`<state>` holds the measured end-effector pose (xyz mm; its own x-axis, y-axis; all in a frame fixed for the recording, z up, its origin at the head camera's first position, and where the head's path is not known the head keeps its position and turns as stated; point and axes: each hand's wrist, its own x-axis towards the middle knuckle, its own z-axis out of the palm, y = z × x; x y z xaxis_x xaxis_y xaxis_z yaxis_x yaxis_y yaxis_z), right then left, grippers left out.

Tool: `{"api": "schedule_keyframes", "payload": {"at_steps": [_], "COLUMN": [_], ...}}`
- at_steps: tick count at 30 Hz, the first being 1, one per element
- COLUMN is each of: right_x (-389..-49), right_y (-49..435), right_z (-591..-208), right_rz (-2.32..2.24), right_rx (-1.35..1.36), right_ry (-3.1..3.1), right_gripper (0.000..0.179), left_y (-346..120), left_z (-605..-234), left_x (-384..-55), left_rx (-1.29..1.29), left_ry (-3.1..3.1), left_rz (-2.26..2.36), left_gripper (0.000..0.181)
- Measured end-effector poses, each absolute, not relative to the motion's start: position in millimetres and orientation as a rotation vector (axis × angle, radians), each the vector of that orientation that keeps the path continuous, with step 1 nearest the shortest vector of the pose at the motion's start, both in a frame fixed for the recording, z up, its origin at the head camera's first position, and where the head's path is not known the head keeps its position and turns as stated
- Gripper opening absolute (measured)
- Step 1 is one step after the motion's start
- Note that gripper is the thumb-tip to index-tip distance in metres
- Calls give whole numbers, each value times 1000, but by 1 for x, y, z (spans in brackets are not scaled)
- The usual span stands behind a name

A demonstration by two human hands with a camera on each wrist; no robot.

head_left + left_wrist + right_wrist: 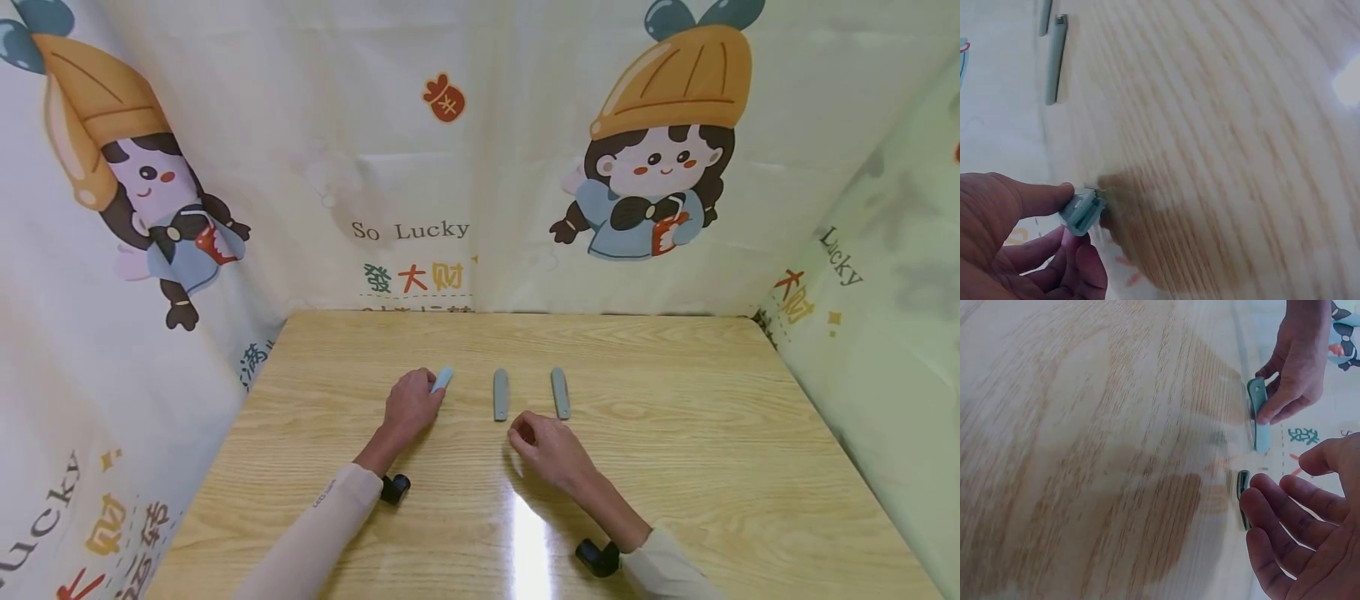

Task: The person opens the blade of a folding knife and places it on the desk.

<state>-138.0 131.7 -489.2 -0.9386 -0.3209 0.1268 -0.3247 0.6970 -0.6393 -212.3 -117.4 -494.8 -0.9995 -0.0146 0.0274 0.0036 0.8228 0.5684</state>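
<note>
My left hand [411,406] pinches a slim light-blue piece [443,378] between thumb and fingers. A slot shows in its near end in the left wrist view, and a small hole near one end in the right wrist view; its exact kind is unclear. Two similar grey-green pieces, a middle one [501,395] and a right one [560,393], lie apart on the table, each with a rounded far end. Just below them hovers my right hand [551,450], fingers loosely curled around nothing.
The wood-grain table [712,433] meets a printed cloth [525,275] at its back edge, with more cloth along both sides. Black wrist devices sit on both arms, the left [396,488] and the right [597,557]. Light glares off the table's front middle.
</note>
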Motion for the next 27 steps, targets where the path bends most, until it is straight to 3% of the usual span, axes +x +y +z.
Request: {"api": "schedule_keyframes", "payload": {"at_steps": [21, 27], "right_x": [-145, -146], "right_y": [124, 120], "right_z": [-488, -490], "right_rz": [1265, 1400], "right_rx": [537, 513], "right_ry": [-2870, -2821], "right_gripper": [13, 21], "left_y": [-120, -120], "left_z": [-488, -488], "left_x": [-211, -208], "left_rx": [0, 24], "left_ry": [-2861, -2811], "left_rz": [-1354, -1629], "left_gripper": [23, 25]}}
